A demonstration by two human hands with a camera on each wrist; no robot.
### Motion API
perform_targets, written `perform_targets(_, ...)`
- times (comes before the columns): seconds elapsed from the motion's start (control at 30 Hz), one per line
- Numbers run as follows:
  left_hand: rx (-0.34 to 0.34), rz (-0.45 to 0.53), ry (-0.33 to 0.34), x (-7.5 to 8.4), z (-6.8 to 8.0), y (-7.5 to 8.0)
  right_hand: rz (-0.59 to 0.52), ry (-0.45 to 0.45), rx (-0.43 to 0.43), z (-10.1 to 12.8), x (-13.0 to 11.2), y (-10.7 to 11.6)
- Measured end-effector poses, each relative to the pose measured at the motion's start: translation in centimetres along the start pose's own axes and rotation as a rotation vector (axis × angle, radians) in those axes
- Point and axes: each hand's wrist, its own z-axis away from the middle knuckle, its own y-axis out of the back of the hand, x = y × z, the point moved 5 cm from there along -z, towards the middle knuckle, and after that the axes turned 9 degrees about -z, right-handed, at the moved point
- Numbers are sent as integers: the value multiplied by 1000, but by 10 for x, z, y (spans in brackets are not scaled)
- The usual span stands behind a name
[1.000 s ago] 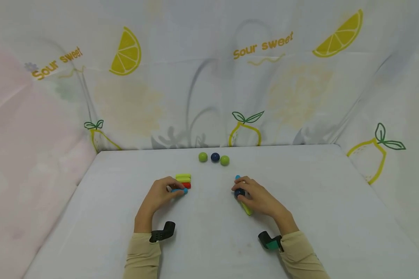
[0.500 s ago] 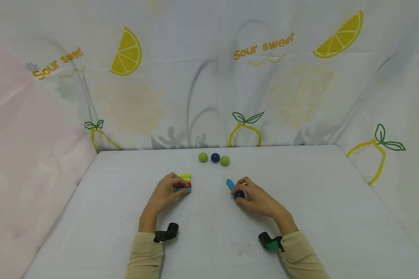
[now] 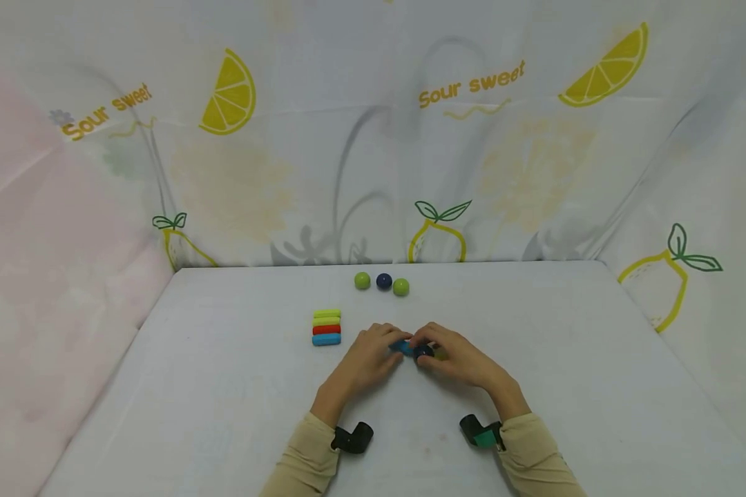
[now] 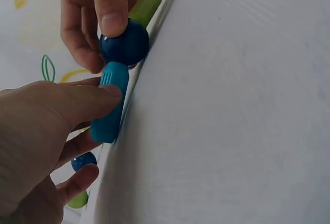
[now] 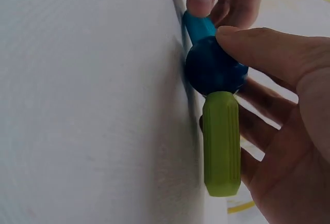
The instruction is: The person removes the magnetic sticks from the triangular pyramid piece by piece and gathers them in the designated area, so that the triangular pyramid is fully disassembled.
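Hands meet at the middle of the white table [image 3: 224, 386] in my head view. My left hand [image 3: 363, 362] has thumb and fingers pinched on a light blue stick [image 4: 109, 105], which lies on the table with one end touching a dark blue ball [image 4: 125, 43]. My right hand [image 3: 463, 359] holds that ball between thumb and fingers, thumb tip pressed on its top. A green stick [image 5: 221, 141] touches the ball on the opposite side, so the two sticks and the ball form one line along the tabletop. The green stick lies against the curled fingers of my right hand; from the wrist view I think they cradle it rather than clamp it, but the contact is partly hidden.

Left of my hands, well apart from them, sits a small stack of four sticks [image 3: 326, 327] laid side by side: yellow, green, red and light blue from far to near. Further back, near the cloth wall, three balls [image 3: 382, 282] stand in a row, green, dark blue, green, close together. A backdrop [image 3: 472, 138] printed with lemons hangs behind and around the table.
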Motion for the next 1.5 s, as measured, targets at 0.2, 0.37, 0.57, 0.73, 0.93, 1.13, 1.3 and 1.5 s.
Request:
perform_targets(0.2,28,21,18,-3,1,-1,43,-64,25,0,3,1)
perform_targets(0.37,-3,83,-5,-3,2,3,59,-73,46,0,4,0)
perform_targets(0.57,-30,119,-9,-8,4,10,88,-67,77,-2,6,-2)
perform_targets(0.73,-21,154,81,-28,14,24,127,-134,112,-3,8,1)
perform_targets(0.93,140,170,158,-63,33,51,96,-204,110,0,8,4)
perform_targets(1.13,72,228,182,-85,52,62,90,-208,102,2,8,5)
perform_targets(1.3,29,261,207,-93,61,65,98,-213,107,3,8,5)
perform_targets(1.5,4,274,250,-99,63,59,88,-233,108,3,8,7)
